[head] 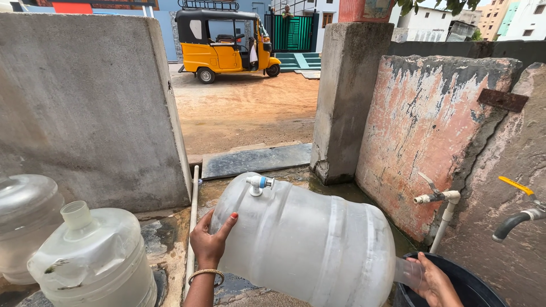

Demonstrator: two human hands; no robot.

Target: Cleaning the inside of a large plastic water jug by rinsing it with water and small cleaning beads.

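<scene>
Hands bracket a large translucent plastic water can with a small white and blue tap (301, 244), tipped on its side so its long axis runs left to right across the view, base to the left and neck to the right; the left hand (211, 241), wearing a thin gold bangle, lies spread flat against the base end, pressing rather than gripping; the right hand (435, 281) is wrapped around the clear neck at the far right, directly above the rim of a black round tub (483, 287). So the can lies between both hands, neck pointing toward the tub, with the right hand nearer the mouth. 2 more clear plastic cans (94, 258) stand upright at the left, well apart; a white wall tap (438, 198) sticks out just above the tub; a yellow three-wheeler (224, 45) is parked beyond the gap in the grey concrete wall (85, 108).
</scene>
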